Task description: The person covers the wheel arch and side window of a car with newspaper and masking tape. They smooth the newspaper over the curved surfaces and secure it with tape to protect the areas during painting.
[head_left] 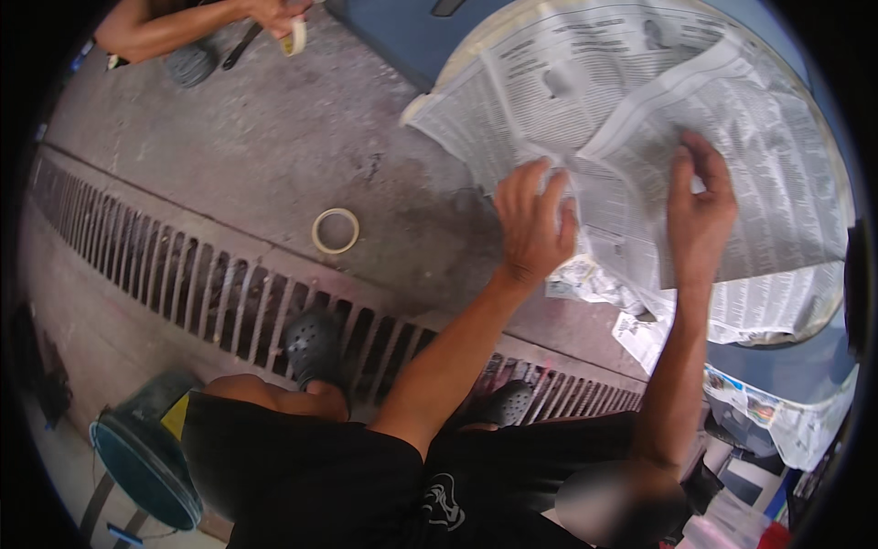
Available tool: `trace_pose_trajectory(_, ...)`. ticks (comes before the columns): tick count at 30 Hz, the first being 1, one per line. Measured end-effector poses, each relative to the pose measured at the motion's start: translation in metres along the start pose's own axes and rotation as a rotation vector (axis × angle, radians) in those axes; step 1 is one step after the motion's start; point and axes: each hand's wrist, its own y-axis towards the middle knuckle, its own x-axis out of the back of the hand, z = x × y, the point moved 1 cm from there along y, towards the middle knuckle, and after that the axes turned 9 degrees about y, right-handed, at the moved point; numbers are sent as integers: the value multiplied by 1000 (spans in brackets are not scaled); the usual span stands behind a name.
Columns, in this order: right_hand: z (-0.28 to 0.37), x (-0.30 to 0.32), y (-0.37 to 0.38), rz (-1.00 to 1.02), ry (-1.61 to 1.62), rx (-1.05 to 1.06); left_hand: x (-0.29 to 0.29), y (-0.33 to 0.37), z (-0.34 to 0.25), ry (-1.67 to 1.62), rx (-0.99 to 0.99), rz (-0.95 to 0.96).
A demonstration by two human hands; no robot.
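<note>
Sheets of newspaper [777, 174] cover a large round-edged panel at the upper right, with a pale tape border along its rim. My left hand [538, 218] is open, its fingers spread at the paper's left edge. Farther right, my right hand [704, 215] is over an overlapping sheet, its fingers curved and its thumb apart from them with a gap showing. Nothing shows gripped in either hand. Whether the right fingertips press on the paper, I cannot tell. A roll of masking tape [336, 231] lies on the concrete floor to the left.
Another person's hand [274, 14] holds a tape roll [294, 37] at the upper left. A slotted metal drain grate [210, 284] crosses the floor beneath my dark clogs [314, 346]. A round green bucket [146, 467] stands at lower left. Blue-grey bodywork [389, 37] borders the newspaper.
</note>
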Motion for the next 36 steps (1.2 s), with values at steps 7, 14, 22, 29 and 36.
trace_pose_trajectory(7, -4, 14, 2, 64, 45, -4, 123, -91, 218, 993, 385, 259)
trace_pose_trajectory(14, 0, 27, 10, 105, 48, 6, 125, -84, 200, 705, 525, 369)
trace_pose_trajectory(22, 24, 35, 4, 440, 3, 32, 45, 28, -42, -675, 370, 232)
trace_pose_trajectory(29, 36, 22, -7, 539, -98, 61, 40, 46, -65, -553, 343, 279)
trace_pose_trajectory(36, 29, -2, -4, 332, -110, 54, 50, 53, -48, -527, 303, 397)
